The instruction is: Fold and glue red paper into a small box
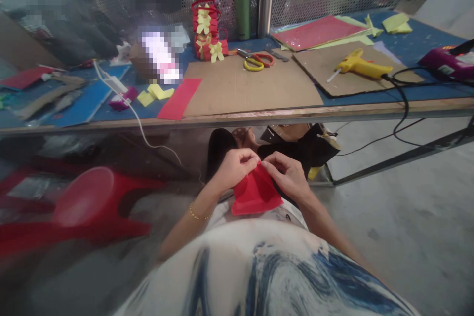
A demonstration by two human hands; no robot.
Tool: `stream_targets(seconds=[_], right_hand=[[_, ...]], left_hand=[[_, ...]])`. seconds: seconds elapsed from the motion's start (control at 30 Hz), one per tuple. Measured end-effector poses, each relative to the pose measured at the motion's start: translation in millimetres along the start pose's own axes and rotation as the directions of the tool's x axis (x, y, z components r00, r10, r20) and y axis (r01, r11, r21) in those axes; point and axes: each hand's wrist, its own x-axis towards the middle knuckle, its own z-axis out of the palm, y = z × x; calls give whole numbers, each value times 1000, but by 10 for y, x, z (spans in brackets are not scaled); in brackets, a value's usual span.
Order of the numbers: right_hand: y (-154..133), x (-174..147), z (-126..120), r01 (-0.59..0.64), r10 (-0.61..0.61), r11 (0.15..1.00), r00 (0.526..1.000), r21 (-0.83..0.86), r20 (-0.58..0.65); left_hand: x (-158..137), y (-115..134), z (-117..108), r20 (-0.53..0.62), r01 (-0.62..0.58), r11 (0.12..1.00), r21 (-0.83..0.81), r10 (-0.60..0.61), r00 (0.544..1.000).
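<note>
Red sheet (255,192), between left grip (237,165), right grip (291,175)

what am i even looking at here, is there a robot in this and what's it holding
No robot here: these are a person's two bare hands. There is just one picture, taken by a camera worn on that person's head, looking forward and down, so the left hand and right hand reach out from below. Together they pinch the top of a red piece over the lap, in front of the table.

On the table you can see scissors on cardboard, a yellow glue gun on another board, a green bottle and red crafts with yellow flower shapes. Part of the picture is pixelated, so I can't tell what is there.
</note>
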Motion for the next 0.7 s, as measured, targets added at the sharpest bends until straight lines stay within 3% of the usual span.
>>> stream_targets(seconds=[0.7], right_hand=[[43,49,-14,-137,119,979,986,153,121]], left_hand=[[-6,-49,-22,39,5,1000,13,-5,999]])
